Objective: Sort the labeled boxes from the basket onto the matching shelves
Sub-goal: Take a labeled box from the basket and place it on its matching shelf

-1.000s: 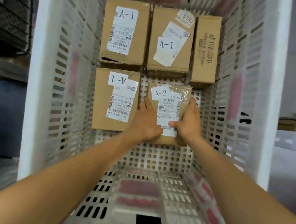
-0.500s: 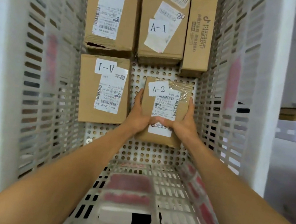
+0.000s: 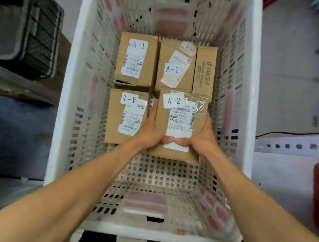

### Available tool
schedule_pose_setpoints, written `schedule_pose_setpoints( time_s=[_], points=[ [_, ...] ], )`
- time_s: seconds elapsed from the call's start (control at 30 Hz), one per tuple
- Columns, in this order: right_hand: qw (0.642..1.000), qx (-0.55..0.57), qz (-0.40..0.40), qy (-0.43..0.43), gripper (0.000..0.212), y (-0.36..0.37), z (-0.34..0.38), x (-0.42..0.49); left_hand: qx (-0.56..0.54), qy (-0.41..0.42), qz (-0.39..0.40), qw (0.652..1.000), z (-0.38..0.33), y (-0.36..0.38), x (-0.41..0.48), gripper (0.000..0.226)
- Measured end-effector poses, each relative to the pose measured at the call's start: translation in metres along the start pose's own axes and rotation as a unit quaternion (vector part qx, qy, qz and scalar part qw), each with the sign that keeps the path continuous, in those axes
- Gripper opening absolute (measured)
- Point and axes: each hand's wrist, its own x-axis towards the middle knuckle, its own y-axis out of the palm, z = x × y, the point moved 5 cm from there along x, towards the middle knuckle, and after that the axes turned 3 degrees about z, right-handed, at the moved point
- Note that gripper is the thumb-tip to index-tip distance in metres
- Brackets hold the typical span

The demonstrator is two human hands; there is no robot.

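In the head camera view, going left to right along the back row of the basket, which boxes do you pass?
A-1 box with one label → A-1 box with several stickers → narrow box standing on edge with printed side, against the basket's right wall.

boxes – 5 | basket – 1 | hands – 2

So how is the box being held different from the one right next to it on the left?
The held box is tagged A-2, while the box beside it is tagged A-1. The A-2 tag reads upright from here; the A-1 tag is upside down. The held box is gripped by the left hand and right hand; the box beside it lies untouched on the basket floor. Both are brown cardboard with white shipping labels.
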Motion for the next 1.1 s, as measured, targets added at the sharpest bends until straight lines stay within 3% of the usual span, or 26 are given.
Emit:
schedule_pose_setpoints(
  time_s=[0.13, 0.23, 0.4, 0.53, 0.67, 1.1],
  points=[
    [0.997, -0.03, -0.005, -0.074, 0.123, -0.018, 0.102, -0.049, -0.067, 0.051, -0.02, 0.996, -0.072, -0.026, -0.057, 0.12],
    [0.985, -0.019, -0.04, -0.168, 0.12, -0.027, 0.187, -0.097, -0.073, 0.142, -0.035, 0.987, -0.152, -0.046, -0.103, 0.108],
    [0.938, 0.042, -0.111, -0.325, 0.125, -0.037, 0.294, -0.188, -0.01, 0.275, -0.013, 0.961, -0.28, -0.079, -0.194, 0.135],
    [0.909, 0.014, -0.131, -0.395, 0.142, -0.034, 0.344, -0.265, 0.01, 0.35, 0.024, 0.936, -0.325, -0.093, -0.274, 0.126],
    [0.905, -0.001, -0.126, -0.405, 0.143, -0.017, 0.343, -0.326, 0.018, 0.401, 0.069, 0.913, -0.318, -0.093, -0.33, 0.121],
    [0.905, -0.014, -0.191, -0.379, 0.151, 0.01, 0.237, -0.458, 0.061, 0.418, 0.136, 0.896, -0.226, -0.042, -0.444, 0.122]
  ],
)
